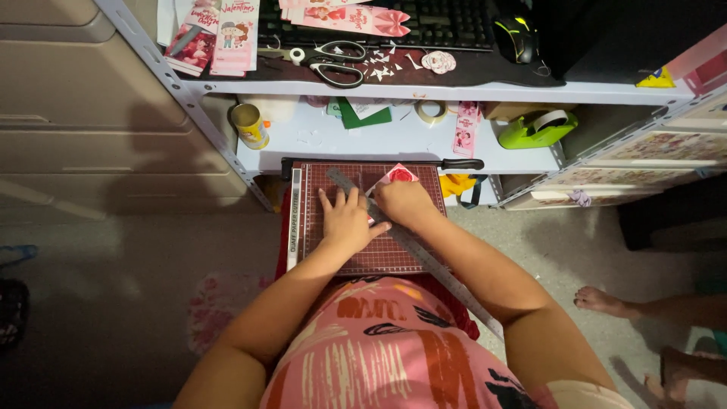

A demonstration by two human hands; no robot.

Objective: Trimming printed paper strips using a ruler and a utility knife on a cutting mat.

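While the left hand lies flat with fingers spread on the metal ruler, pinning it aslant across the dark-red cutting mat at mid-frame, the right hand is clenched over something I cannot make out; a pink-and-red paper cutout peeks out just above it, likely steadied for trimming; scissors lie on the shelf above.

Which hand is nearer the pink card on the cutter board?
Right. The right hand lies just below the pink card, touching it; the left hand presses the ruler further left.
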